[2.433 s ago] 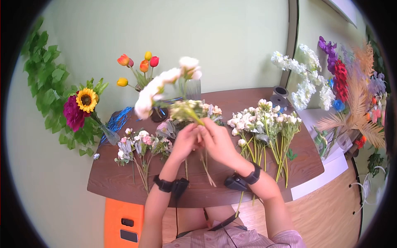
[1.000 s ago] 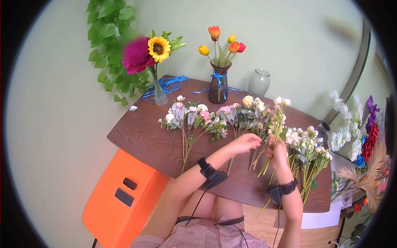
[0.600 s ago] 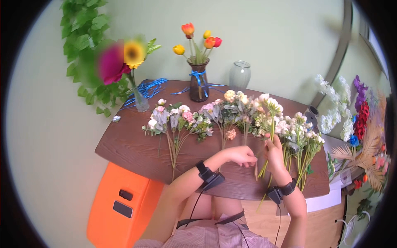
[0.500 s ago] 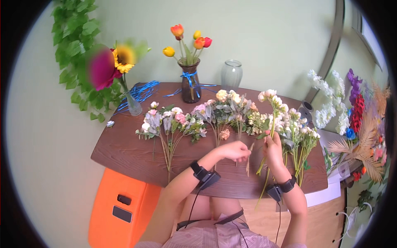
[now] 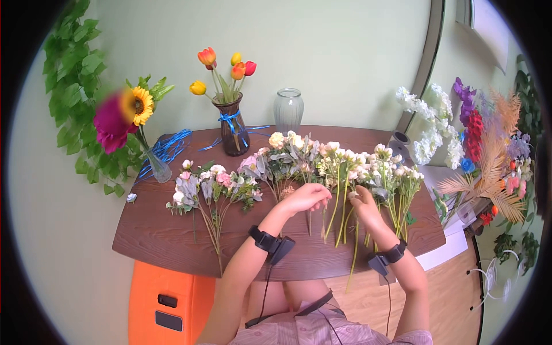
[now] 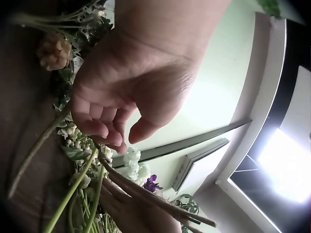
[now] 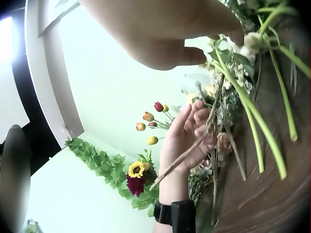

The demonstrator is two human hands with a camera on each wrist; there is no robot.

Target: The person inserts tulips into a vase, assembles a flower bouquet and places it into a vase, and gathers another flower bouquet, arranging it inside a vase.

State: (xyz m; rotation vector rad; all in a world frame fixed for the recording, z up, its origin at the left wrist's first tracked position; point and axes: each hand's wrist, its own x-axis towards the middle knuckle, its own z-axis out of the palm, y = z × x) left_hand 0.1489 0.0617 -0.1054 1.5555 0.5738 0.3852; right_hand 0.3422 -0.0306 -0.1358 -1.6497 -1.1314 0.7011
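Note:
Near the middle of the table, my left hand (image 5: 307,198) hovers over the flower stems, its fingers loosely curled and its thumb apart. Brown stems (image 6: 150,194) pass close by its fingertips in the left wrist view. My right hand (image 5: 367,208) is beside several green stems (image 5: 342,201) topped with white flowers. Its thumb and fingers are spread apart, with a white bud (image 7: 252,41) close to the fingertips. Pink and white flower sprays (image 5: 215,184) lie to the left, cream flowers (image 5: 293,144) behind the left hand, and bunches of white flowers (image 5: 391,172) to the right.
On the dark wooden table (image 5: 155,230) stand a blue-ribboned tulip vase (image 5: 233,129), a clear glass vase (image 5: 288,109) and a sunflower vase (image 5: 156,167). Blue ribbon (image 5: 172,144) lies at the back left; spools (image 5: 399,146) stand at the back right.
The right hand has let go of the white-flowered green stems, which now lie on the table. The left hand has drawn back from the right. The head view has swung right.

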